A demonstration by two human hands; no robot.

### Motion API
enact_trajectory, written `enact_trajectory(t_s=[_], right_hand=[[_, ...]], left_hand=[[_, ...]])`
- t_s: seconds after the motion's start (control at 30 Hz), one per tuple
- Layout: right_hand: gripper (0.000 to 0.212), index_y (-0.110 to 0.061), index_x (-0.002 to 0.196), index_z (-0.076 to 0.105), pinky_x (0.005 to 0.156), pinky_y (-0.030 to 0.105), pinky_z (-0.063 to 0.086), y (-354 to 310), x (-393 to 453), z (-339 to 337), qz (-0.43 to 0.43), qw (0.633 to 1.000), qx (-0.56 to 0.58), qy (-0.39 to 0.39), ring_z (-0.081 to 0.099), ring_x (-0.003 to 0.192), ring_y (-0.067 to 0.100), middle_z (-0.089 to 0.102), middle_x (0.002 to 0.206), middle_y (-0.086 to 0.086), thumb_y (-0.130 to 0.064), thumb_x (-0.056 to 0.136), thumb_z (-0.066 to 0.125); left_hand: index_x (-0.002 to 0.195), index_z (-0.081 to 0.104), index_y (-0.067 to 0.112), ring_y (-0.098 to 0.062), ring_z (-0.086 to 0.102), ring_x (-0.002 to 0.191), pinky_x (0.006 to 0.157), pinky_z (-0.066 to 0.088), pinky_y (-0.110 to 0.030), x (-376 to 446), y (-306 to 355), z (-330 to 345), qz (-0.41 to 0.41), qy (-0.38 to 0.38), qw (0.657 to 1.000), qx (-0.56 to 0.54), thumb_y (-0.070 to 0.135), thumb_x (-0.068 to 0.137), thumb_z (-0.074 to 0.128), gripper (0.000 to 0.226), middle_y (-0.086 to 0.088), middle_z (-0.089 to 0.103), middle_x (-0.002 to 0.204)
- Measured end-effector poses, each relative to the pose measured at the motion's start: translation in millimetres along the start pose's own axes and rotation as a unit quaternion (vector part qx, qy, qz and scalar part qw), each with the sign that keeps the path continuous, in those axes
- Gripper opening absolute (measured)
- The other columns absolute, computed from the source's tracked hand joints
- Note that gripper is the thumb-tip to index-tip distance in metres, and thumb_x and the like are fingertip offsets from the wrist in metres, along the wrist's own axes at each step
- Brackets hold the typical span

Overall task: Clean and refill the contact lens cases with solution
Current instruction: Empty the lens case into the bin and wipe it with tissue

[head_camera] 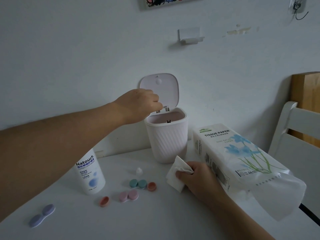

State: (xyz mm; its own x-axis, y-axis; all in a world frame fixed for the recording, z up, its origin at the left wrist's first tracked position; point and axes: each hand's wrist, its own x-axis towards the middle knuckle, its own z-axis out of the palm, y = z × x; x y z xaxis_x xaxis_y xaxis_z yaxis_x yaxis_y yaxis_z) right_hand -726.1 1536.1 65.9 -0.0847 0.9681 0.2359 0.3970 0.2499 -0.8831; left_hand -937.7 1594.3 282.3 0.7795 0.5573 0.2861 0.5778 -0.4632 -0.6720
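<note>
Over the open bin [166, 135], frame centre, the left hand [138, 105] curls, contents unseen; the right hand [199, 179] pinches tissue [174, 174] just right of the cases [138, 184].

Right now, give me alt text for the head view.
A person's left hand reaches over an open pale pink ribbed desktop bin while the right hand grips a crumpled white tissue on a white table. Green, pink and lilac lens cases lie beside a white solution bottle.
</note>
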Motion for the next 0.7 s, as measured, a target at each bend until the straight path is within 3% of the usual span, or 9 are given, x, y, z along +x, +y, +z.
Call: enact_trajectory(t_s=[0.1,0.3,0.43,0.57,0.7], right_hand=[[0.014,-0.015,0.079,0.071,0.049,0.019,0.037,-0.2,-0.1,-0.7,0.0,1.0,-0.001,0.0,0.046,0.051,-0.005,0.058,0.057,-0.015,-0.028,0.083,0.073],[0.014,-0.016,0.079,0.073,0.053,0.022,0.04,-0.8,0.2,-0.6,0.002,1.0,-0.013,-0.002,0.051,0.055,-0.005,0.063,0.06,-0.014,-0.03,0.083,0.073],[0.014,-0.016,0.078,0.071,0.053,0.024,0.039,-0.7,0.0,-0.9,-0.001,1.0,-0.018,0.002,0.047,0.053,-0.005,0.058,0.057,-0.016,-0.029,0.083,0.073],[0.013,-0.019,0.078,0.071,0.053,0.023,0.039,-0.7,0.0,-1.3,0.003,1.0,-0.026,-0.002,0.048,0.052,-0.006,0.059,0.056,-0.016,-0.032,0.082,0.072],[0.012,-0.022,0.075,0.069,0.048,0.019,0.035,-1.4,-0.4,-1.7,-0.001,1.0,-0.031,-0.002,0.045,0.048,-0.007,0.056,0.052,-0.017,-0.031,0.082,0.071]], left_hand=[[0.113,0.069,0.013,-0.034,0.058,0.088,0.073,0.049,-0.043,-3.9,1.4,-0.1,-0.008,-0.032,0.999,0.001,-0.003,0.089,0.051,0.034,-0.01,0.064,0.094],[0.088,0.064,0.006,-0.035,0.058,0.074,0.064,0.052,-0.047,-6.5,2.0,0.5,-0.018,-0.02,1.0,-0.011,-0.01,0.082,0.06,0.017,-0.015,0.062,0.079],[0.098,0.062,0.008,-0.033,0.056,0.086,0.073,0.05,-0.049,-3.7,1.3,2.5,-0.045,-0.044,0.997,-0.037,0.0,0.093,0.054,0.013,-0.012,0.062,0.09],[0.103,0.063,0.008,-0.03,0.057,0.09,0.074,0.051,-0.048,-0.7,0.2,3.3,-0.076,-0.05,0.994,-0.062,0.008,0.096,0.055,0.011,-0.01,0.062,0.093],[0.099,0.062,0.01,-0.031,0.056,0.087,0.072,0.051,-0.046,-0.9,0.1,0.4,-0.053,-0.074,0.995,-0.034,0.003,0.095,0.052,0.013,-0.009,0.061,0.092]])
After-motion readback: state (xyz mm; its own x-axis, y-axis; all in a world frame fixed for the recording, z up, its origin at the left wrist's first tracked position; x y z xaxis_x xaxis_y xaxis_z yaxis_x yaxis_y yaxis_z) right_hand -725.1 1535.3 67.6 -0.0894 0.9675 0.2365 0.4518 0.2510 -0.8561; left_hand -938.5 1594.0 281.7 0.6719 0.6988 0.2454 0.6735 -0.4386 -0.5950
